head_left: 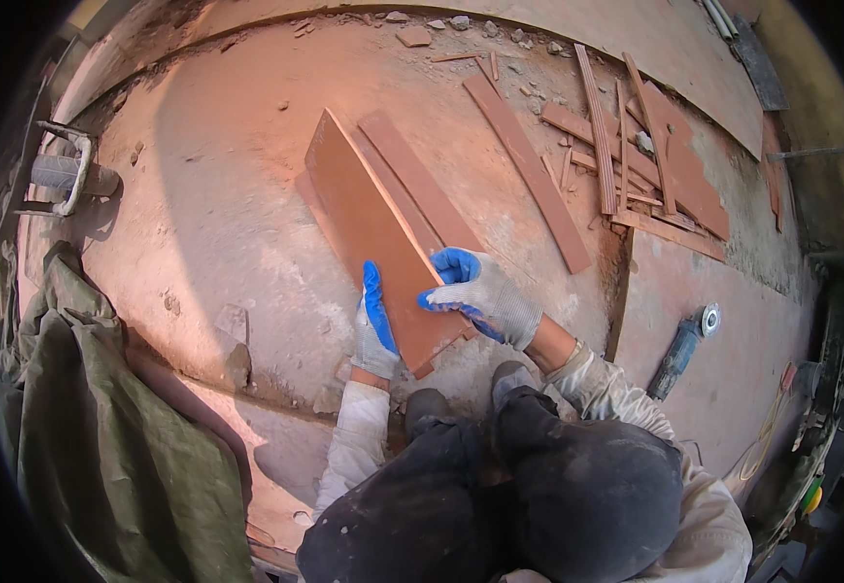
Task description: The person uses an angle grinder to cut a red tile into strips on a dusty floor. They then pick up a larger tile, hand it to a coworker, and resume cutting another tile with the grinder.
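A long reddish-brown tile [369,209] is tilted up on its edge in front of my feet, its far end raised. My left hand [375,330], in a grey glove with blue coating, grips its left side near the close end, with the thumb along the face. On the opposite edge, my right hand [480,296] is closed with thumb and curled fingers at the rim; its fingertips are partly hidden. Beneath and beside the held piece lie other flat strips, among them a reddish strip [417,180].
Farther right lie a long loose strip [529,175] and a pile of cut pieces [636,160] with rubble. A blue angle grinder [679,350] rests at the right. Green tarpaulin [101,418] drapes at left, below a metal-framed roller-like object [72,175].
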`<state>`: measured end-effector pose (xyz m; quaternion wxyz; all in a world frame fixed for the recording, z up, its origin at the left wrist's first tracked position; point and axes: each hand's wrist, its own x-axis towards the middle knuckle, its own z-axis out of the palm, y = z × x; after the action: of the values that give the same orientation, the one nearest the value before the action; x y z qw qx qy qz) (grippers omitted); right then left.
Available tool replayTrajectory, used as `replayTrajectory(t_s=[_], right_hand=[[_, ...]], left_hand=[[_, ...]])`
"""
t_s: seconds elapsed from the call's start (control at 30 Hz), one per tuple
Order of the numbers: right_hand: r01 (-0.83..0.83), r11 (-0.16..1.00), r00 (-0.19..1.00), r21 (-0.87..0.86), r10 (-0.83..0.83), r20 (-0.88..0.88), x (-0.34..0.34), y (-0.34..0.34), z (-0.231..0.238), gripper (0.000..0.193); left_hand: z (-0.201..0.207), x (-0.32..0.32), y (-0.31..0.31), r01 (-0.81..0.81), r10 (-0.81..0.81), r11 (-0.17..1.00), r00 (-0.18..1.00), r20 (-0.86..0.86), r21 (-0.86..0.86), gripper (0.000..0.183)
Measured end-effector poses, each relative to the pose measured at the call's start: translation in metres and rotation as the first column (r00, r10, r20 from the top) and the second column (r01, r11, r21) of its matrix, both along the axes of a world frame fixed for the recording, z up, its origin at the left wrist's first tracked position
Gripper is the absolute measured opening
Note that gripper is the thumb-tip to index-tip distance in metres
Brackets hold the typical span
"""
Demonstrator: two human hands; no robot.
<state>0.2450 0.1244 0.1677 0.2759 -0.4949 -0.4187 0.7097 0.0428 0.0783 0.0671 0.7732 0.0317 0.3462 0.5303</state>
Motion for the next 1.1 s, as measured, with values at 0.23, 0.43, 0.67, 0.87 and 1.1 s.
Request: replayTrajectory(t_s=[0.23, 0.43, 0.67, 0.87, 1.1], right_hand=[[-0.091, 0.996, 0.989, -0.012, 0.089, -0.119, -0.011, -0.008, 0.037, 0.060], [-0.058, 0.997, 0.984, 0.049, 0.065, -0.167, -0.021, -0.014, 0.070, 0.058], [-0.001, 0.999, 0.931, 0.047, 0.018, -0.364, -0.018, -0.025, 0.115, 0.052], [-0.097, 0.989, 0.880, 0.114, 0.139, -0.454, -0.013, -0.030, 0.114, 0.059], [-0.059, 0.993, 0.889, 0.106, 0.101, -0.446, -0.015, -0.028, 0.104, 0.077]], left_hand=[[0.055, -0.021, 0.005, 0.064, -0.065, 0.998, 0.994, -0.092, -0.014, 0.071], [0.119, -0.022, -0.010, 0.130, -0.132, 0.988, 0.991, 0.007, 0.087, 0.066], [0.156, -0.032, -0.021, -0.029, 0.027, 0.999, 0.998, -0.065, -0.044, 0.053], [0.154, -0.043, -0.027, -0.059, 0.058, 0.997, 0.998, -0.020, -0.045, 0.048], [0.161, -0.052, -0.014, -0.094, 0.100, 0.994, 0.990, 0.099, -0.063, 0.043]])
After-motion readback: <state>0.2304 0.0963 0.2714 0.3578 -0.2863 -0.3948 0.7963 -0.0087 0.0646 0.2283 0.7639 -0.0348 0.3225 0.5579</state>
